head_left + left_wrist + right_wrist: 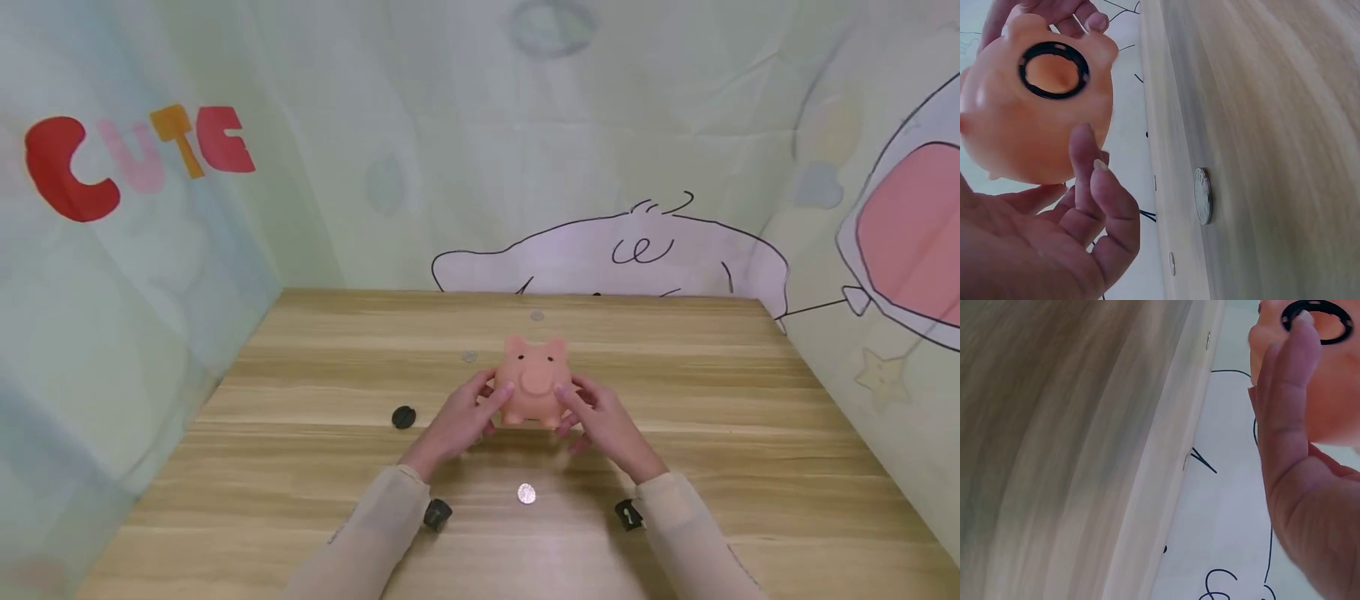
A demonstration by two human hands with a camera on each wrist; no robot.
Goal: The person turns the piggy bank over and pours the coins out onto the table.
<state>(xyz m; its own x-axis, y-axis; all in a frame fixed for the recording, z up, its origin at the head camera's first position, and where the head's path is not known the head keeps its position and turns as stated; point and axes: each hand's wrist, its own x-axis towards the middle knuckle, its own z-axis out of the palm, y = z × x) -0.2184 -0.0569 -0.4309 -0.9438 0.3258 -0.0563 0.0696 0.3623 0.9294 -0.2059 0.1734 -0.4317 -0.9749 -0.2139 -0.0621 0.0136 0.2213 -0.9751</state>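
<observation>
A pink piggy bank (534,379) is held up over the table, its snout toward me in the head view. My left hand (459,421) grips its left side and my right hand (609,425) its right side, thumbs on the front. The left wrist view shows the underside of the piggy bank (1016,131), where a black ring (1054,45) surrounds an open hole. A fingertip of the right hand (1297,437) overlaps that ring (1335,341) in the right wrist view. On the table left of the left hand lies a round black plug (403,417).
One shiny coin (527,493) lies on the wooden table (300,483) between my forearms. Farther back are two more coins, one (468,357) left of the piggy bank and another (537,316) behind it. Printed cloth walls (420,150) border the table at the back and sides.
</observation>
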